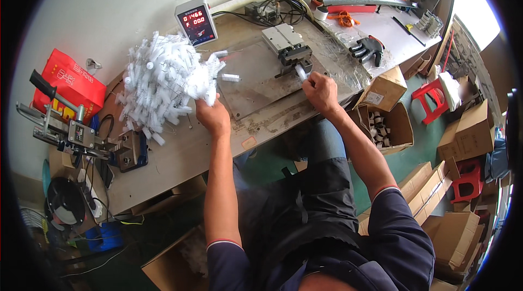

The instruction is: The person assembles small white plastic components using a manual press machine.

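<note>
**benchguy:** Biggest thing first: the workbench [180, 155] runs corner to corner, wall behind it, its near edge right against the person's lap. On it sits a grey metal plate [256, 81] with a small clamp fixture [289, 46] bolted at the back, a readout box with red digits [196, 20] behind that, and a hand press [71, 127] plus a red bag [71, 86] off to the left.

**tinkerer42:** Any room to move?

**benchguy:** Not much. The pile of white bristle brushes [160, 84] eats the whole left half. The plate between the hands is the only bare spot. Open cardboard boxes [389, 122] crowd the right edge.

**tinkerer42:** And the hands?

**benchguy:** Left hand [213, 116] is at the pile's right fringe, fingers curled up into the brushes, touching them; can't tell if it's actually gripping one. Right hand [321, 90] is clenched around a single white brush [302, 73], whose far end pokes into the fixture just in front of the knuckles.
</note>
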A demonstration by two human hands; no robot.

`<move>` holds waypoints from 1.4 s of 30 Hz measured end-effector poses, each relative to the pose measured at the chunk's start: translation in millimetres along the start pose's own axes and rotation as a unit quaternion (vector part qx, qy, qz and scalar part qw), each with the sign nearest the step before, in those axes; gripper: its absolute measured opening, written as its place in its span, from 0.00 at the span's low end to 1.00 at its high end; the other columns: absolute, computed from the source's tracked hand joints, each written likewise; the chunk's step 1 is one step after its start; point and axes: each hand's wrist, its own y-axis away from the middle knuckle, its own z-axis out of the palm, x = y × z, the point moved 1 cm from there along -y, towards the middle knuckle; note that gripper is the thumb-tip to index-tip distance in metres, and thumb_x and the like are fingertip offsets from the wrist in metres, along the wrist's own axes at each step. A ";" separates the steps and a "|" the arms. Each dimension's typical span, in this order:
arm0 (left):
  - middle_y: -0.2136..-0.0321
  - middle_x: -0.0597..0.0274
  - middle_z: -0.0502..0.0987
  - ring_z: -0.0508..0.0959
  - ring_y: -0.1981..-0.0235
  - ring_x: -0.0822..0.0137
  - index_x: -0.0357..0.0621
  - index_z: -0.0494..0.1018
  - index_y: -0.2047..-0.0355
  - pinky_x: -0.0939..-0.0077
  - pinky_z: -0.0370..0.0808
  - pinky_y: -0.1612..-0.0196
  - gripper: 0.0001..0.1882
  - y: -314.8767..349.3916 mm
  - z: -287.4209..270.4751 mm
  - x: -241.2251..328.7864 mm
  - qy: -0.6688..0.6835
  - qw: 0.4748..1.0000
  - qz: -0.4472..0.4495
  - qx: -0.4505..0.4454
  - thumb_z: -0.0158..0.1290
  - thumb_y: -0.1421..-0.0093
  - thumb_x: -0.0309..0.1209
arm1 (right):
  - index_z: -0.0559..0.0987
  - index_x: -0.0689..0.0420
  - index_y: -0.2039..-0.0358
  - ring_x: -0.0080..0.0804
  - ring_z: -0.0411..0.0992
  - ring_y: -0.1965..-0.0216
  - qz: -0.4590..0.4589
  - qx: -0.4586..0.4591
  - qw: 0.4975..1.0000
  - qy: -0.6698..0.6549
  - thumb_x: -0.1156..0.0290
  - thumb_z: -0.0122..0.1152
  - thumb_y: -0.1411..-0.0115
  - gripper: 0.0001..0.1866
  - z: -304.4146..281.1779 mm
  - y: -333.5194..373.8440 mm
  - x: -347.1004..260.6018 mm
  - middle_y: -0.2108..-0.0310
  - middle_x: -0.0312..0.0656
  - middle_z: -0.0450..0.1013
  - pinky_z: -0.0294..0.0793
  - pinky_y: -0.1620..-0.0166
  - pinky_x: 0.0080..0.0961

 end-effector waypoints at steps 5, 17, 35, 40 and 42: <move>0.69 0.52 0.83 0.84 0.65 0.54 0.34 0.75 0.56 0.60 0.77 0.58 0.10 -0.8 -0.5 -3.2 0.005 1.000 -0.018 -0.005 0.51 0.38 0.19 | 0.79 0.60 0.77 0.56 0.77 0.70 0.021 -0.009 1.000 0.011 0.66 0.59 0.47 0.10 9.1 -6.5 -4.2 0.75 0.54 0.77 0.76 0.64 0.46; 0.73 0.60 0.81 0.75 0.78 0.69 0.37 0.74 0.60 0.69 0.73 0.71 0.06 0.7 3.9 -6.6 0.005 0.997 0.070 0.017 0.49 0.36 0.22 | 0.80 0.60 0.76 0.58 0.77 0.70 0.061 0.000 0.998 0.005 0.65 0.58 0.48 0.10 15.2 -13.3 -5.2 0.76 0.55 0.76 0.75 0.63 0.47; 0.63 0.51 0.83 0.82 0.60 0.50 0.37 0.77 0.56 0.57 0.75 0.55 0.10 12.2 6.2 17.1 -0.070 0.990 0.120 0.024 0.51 0.37 0.23 | 0.80 0.57 0.77 0.56 0.78 0.69 0.050 0.010 0.996 0.068 0.60 0.58 0.43 0.13 19.3 -16.3 -7.2 0.76 0.53 0.78 0.77 0.62 0.49; 0.61 0.42 0.81 0.79 0.56 0.39 0.36 0.77 0.56 0.50 0.74 0.54 0.11 30.4 35.0 45.3 -0.074 0.979 0.179 -0.062 0.53 0.38 0.26 | 0.80 0.56 0.77 0.55 0.78 0.69 0.061 0.017 0.997 0.046 0.61 0.59 0.44 0.13 16.9 -16.2 -8.3 0.75 0.52 0.78 0.77 0.62 0.49; 0.60 0.44 0.80 0.78 0.56 0.39 0.39 0.75 0.53 0.50 0.73 0.54 0.14 35.6 53.5 52.9 -0.091 0.977 0.149 -0.123 0.52 0.41 0.22 | 0.80 0.56 0.76 0.55 0.79 0.69 0.074 0.020 0.997 0.025 0.61 0.59 0.44 0.13 17.3 -16.0 -7.6 0.75 0.52 0.79 0.77 0.62 0.48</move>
